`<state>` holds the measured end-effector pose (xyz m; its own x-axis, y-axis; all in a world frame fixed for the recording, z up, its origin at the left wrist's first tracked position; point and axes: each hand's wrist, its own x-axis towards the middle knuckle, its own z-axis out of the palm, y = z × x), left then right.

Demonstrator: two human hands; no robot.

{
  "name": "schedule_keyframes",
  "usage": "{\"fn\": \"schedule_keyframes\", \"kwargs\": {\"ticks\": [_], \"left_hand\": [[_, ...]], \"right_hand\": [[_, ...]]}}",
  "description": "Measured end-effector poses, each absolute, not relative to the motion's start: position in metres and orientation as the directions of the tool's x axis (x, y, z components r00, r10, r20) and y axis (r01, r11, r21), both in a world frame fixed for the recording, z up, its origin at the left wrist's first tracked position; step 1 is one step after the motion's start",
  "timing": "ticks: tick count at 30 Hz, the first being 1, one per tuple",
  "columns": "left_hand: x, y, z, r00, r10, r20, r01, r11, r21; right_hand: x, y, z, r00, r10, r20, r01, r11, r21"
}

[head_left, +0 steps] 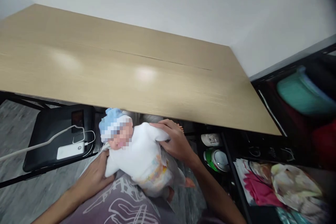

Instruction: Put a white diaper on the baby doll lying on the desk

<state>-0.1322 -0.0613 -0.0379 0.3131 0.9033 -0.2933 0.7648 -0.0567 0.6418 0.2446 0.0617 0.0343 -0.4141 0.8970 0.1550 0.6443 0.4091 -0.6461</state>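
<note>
A baby doll (139, 150) in a light blue cap, a white top and printed trousers lies tilted across my lap, its head toward the left. My left hand (94, 173) is closed around the sleeve on the left side of the picture. On the other side, my right hand (174, 140) grips the other sleeve, and the doll's small fingers stick out past my knuckles. Both bare feet of the doll point to the lower right. My patterned purple clothing (126, 203) shows beneath it.
A wooden tabletop (147, 73) spans the view just beyond the doll. On the left, a black chair (47, 129) holds a white power bank (70, 150) with cables. At right stand cans (220, 159), a pink cloth (259, 189), plastic bags (294, 185) and a teal tub (301, 92).
</note>
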Motion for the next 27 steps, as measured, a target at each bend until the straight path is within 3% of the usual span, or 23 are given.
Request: {"fn": "schedule_keyframes", "kwargs": {"ticks": [4, 8, 13, 17, 20, 23, 27], "left_hand": [[-0.133, -0.053, -0.034, 0.287, 0.885, -0.366, 0.780, 0.006, 0.626], [-0.129, -0.041, -0.026, 0.244, 0.820, -0.517, 0.853, 0.072, 0.517], [-0.145, -0.050, -0.016, 0.289, 0.772, -0.566, 0.932, -0.091, 0.352], [-0.142, -0.050, 0.006, 0.361, 0.844, -0.397, 0.921, -0.255, 0.296], [-0.105, -0.023, 0.022, 0.512, 0.839, -0.185, 0.812, -0.404, 0.421], [-0.054, 0.018, 0.021, 0.733, 0.680, 0.013, 0.536, -0.590, 0.604], [-0.007, 0.053, -0.011, 0.878, 0.473, 0.071, 0.352, -0.739, 0.574]], "right_hand": [[0.226, 0.071, -0.011, -0.387, 0.907, 0.163, 0.589, 0.380, -0.713], [0.226, 0.084, -0.066, -0.411, 0.905, 0.111, 0.506, 0.327, -0.798], [0.253, 0.053, -0.106, -0.363, 0.931, 0.026, 0.459, 0.203, -0.865], [0.271, 0.024, -0.099, -0.358, 0.931, -0.075, 0.426, 0.091, -0.900], [0.268, 0.019, -0.092, -0.314, 0.943, -0.111, 0.430, 0.037, -0.902], [0.260, 0.026, -0.093, -0.280, 0.956, -0.092, 0.441, 0.043, -0.897], [0.258, 0.033, -0.107, -0.279, 0.957, -0.081, 0.436, 0.051, -0.899]]}}
